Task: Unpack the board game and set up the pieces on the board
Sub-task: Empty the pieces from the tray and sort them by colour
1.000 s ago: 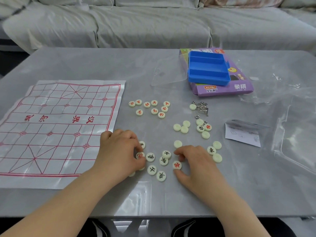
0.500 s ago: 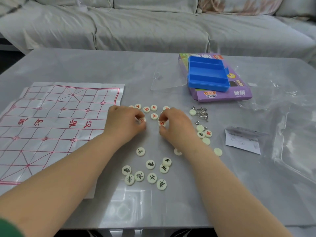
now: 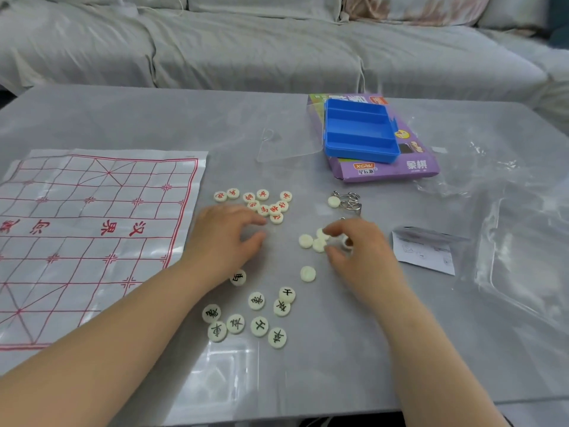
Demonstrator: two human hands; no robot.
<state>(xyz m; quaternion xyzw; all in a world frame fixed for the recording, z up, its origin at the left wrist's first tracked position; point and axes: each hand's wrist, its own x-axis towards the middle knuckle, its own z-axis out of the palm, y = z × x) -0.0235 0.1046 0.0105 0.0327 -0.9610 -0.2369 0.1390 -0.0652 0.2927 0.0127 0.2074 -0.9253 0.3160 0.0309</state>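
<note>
A plastic chess board sheet with red lines lies flat at the left of the grey table. Several red-lettered round pieces cluster right of it. Several black-lettered pieces lie nearer me, between my forearms. My left hand hovers just below the red cluster, fingers relaxed and holding nothing. My right hand is curled over a few face-down pieces, with thumb and forefinger pinching one of them. One more blank piece lies alone below them.
A blue tray sits on the purple game box at the back right, beside a clear lid. Metal ring puzzles, a paper leaflet and clear plastic wrap lie at the right. A sofa stands behind the table.
Both hands carried red pieces from the near group up to the red cluster and let them go. My right hand then moved right onto the face-down pieces; my left drew back slightly.
</note>
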